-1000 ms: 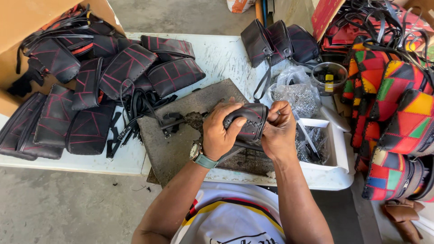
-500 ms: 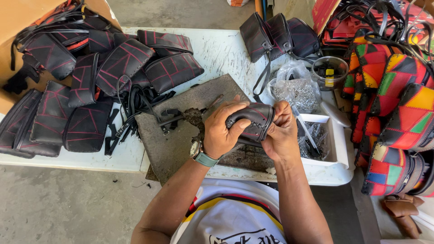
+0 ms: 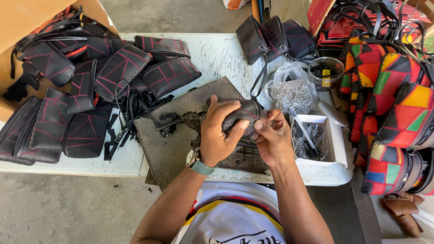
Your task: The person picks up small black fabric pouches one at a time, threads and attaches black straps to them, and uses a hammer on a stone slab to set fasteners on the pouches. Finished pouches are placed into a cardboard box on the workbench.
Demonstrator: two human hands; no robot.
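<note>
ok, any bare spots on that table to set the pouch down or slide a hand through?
Free: the white table strip between the black pouch pile and the three pouches at the far edge; also the near-left part of the grey work board. Crowded: left side under pouches and straps, right side with the plastic bag, white tray and colourful bags.

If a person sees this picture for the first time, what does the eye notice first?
In the middle, the left hand and the right hand grip a small black pouch above a worn grey board. A heap of black bags with red stitching covers the table's left side, and bright patchwork bags stand at the right edge.
</note>
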